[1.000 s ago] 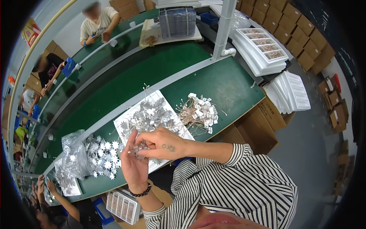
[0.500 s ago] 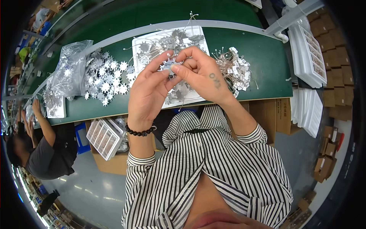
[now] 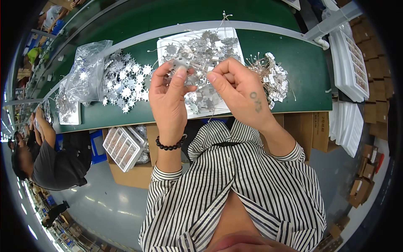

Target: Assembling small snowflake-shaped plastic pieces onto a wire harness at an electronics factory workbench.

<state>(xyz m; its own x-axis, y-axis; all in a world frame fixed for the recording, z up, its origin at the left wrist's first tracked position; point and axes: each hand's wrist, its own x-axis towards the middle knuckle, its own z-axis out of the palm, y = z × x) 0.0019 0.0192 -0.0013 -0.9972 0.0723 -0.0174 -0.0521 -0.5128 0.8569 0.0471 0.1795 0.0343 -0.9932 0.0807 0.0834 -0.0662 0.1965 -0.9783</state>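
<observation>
Judged step in hand: positioning one toothed metal plate (image 3: pixel 181 63), pinched by the left hand (image 3: pixel 168 97) over the white tray (image 3: pixel 210 112), inboard of its left edge; the curled right hand's (image 3: pixel 241 93) grip cannot be determined. The next move calls for steady support. The plate's flat face points roughly upward; no long axis is discernible.

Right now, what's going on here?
A person in a striped shirt is at a green bench. The left hand pinches a silvery toothed piece; the right hand is beside it, fingers curled, whether holding anything unclear. Beyond them, a white tray is heaped with similar pieces and wires, between loose star-shaped pieces and white-tipped wires.
</observation>
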